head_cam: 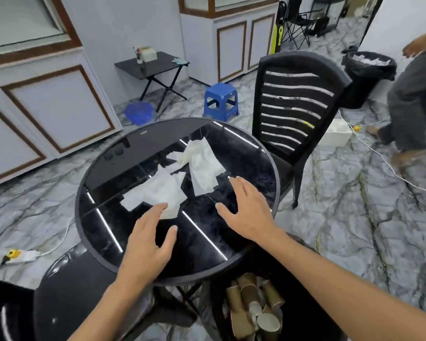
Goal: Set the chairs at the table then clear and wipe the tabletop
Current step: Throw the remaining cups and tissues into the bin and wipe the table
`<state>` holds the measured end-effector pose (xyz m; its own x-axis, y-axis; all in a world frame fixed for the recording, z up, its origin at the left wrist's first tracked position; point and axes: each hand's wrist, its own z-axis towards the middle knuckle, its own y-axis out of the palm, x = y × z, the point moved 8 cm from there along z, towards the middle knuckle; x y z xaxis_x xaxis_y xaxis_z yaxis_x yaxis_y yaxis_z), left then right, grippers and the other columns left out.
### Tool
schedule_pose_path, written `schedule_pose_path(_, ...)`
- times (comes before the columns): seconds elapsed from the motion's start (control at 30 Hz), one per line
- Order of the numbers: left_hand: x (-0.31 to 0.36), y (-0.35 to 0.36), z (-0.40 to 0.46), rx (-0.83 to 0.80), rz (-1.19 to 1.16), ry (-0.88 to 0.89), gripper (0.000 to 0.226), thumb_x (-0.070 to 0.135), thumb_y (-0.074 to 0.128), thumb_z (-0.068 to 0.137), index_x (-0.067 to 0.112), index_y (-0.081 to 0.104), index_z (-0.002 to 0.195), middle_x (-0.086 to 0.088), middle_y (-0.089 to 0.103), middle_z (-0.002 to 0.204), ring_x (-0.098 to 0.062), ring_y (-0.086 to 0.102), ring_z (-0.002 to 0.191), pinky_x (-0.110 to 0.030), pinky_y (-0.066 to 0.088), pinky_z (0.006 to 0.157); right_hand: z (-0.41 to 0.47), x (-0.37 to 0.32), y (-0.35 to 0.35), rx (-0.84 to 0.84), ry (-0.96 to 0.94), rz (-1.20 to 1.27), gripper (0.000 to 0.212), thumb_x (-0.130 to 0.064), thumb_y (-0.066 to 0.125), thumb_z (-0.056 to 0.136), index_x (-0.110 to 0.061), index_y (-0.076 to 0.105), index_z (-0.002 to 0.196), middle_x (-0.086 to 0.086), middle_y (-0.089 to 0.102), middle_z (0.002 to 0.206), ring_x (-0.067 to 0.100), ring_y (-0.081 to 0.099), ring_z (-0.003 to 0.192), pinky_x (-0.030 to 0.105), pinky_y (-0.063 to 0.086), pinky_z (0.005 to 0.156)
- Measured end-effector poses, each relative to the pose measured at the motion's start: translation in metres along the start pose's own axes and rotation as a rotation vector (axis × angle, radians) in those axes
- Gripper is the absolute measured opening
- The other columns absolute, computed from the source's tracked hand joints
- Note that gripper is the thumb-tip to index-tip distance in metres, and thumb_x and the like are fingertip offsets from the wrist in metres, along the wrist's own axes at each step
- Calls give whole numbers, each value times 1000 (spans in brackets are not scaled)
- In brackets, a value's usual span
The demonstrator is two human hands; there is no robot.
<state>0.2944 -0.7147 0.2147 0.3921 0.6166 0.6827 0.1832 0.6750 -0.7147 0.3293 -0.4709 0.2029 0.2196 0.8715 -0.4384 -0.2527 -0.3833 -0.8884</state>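
Note:
A round black glass table (103, 168) fills the middle of the view. Several crumpled white tissues (202, 166) lie scattered on its far half. My left hand (148, 242) hovers open over the near side, fingertips touching the nearest tissue (155, 190). My right hand (249, 210) is spread open just right of the tissues, holding nothing. A black slatted chair (293, 107) stands at the table's right side. Another black chair's seat (76, 286) sits under the near left edge.
A dark bin with several brown paper cups (251, 306) stands by my right forearm. A blue stool (220, 100), a small black folding table (155, 67) and a black waste bin (369, 75) stand behind. A person (413, 104) walks at right. Cables cross the marble floor.

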Motion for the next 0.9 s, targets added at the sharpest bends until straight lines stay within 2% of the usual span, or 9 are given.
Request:
schedule_pose_path(0.07,-9,2,24,-21,56,27,58,33,61,95,26,41,149,10,40,154,-11,32,144,-32,28,117,26,-6,9,-11,-4,-3,78,-60,45,94,-18,23,155,5,22,163,19,16,151,42,19,121)
schedule_pose_path(0.13,-15,7,48,-28,99,79,61,37,59,95,23,38,150,7,35,158,-12,27,147,-37,27,120,52,-14,16,-2,-20,-5,75,-58,48,95,-17,26,154,7,25,162,22,20,150,43,21,119)
schedule_pose_path(0.3,-35,29,105,-74,208,141,69,51,50,91,22,35,152,0,29,161,-26,21,151,-52,28,120,119,-28,33,28,-40,-52,73,-57,52,93,-14,32,149,9,34,156,27,31,144,46,33,112)
schedule_pose_path(0.4,-45,47,125,-137,271,142,70,59,40,92,23,36,152,-2,26,164,-29,20,152,-56,25,120,149,-32,48,32,-58,-68,76,-61,50,90,-14,33,148,9,35,155,26,35,141,49,38,109)
schedule_pose_path(0.53,-57,62,137,-215,344,100,76,66,17,91,28,29,155,2,16,167,-22,7,155,-51,3,123,176,-36,71,3,-58,-49,76,-62,48,90,-18,30,149,9,28,159,25,28,145,50,30,114)
schedule_pose_path(0.7,-65,66,153,-232,418,141,71,56,8,96,25,25,157,3,18,167,-23,8,155,-53,4,122,187,-38,102,-55,-53,-185,69,-65,35,95,-34,19,155,6,21,163,25,18,149,58,15,117)
schedule_pose_path(0.8,-67,66,160,-223,421,146,69,52,6,97,23,29,156,3,22,166,-20,11,154,-52,4,122,190,-39,108,-31,-80,-177,54,-53,34,101,-33,32,151,4,28,161,26,19,149,58,13,118)
schedule_pose_path(0.9,-68,64,164,-196,406,146,68,49,10,99,19,33,154,1,27,164,-18,15,154,-50,4,122,192,-43,104,33,-139,-135,40,-39,39,102,-22,50,137,1,47,147,24,38,138,56,27,113)
